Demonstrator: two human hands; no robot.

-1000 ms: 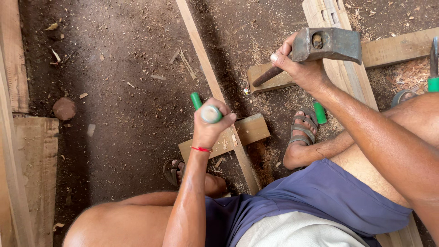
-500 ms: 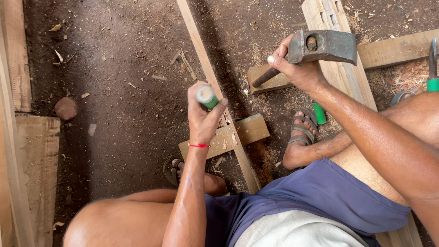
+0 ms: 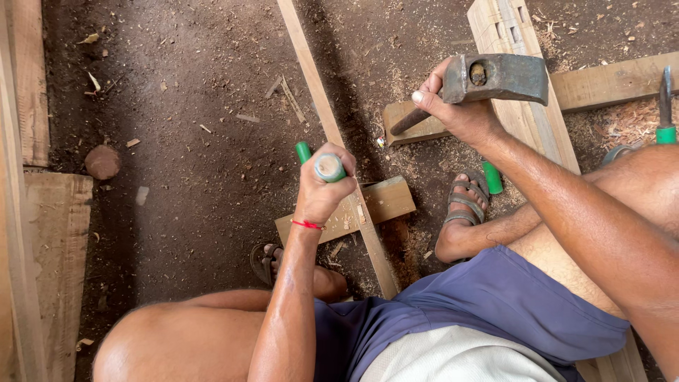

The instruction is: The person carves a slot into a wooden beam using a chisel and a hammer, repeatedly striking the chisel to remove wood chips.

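My left hand (image 3: 322,191) grips a green-handled chisel (image 3: 329,168) upright, its butt end facing up, over a long thin wooden strip (image 3: 325,120) that lies across a short wooden block (image 3: 385,201). A red thread circles that wrist. My right hand (image 3: 456,106) holds a heavy steel hammer (image 3: 495,76) by its handle, raised to the right of the chisel and above a wide plank with cut mortises (image 3: 509,32). The chisel's blade is hidden under my fist.
Another green-handled chisel (image 3: 303,151) lies on the dirt by my left hand, a third green handle (image 3: 492,177) beside my sandalled right foot (image 3: 467,205), and a fourth tool (image 3: 665,113) at the right edge. Planks (image 3: 49,226) line the left side. Sawdust and chips cover the ground.
My left hand has shifted the chisel slightly, bringing it more upright over the strip. The hammer in my right hand stays raised at about the same height.
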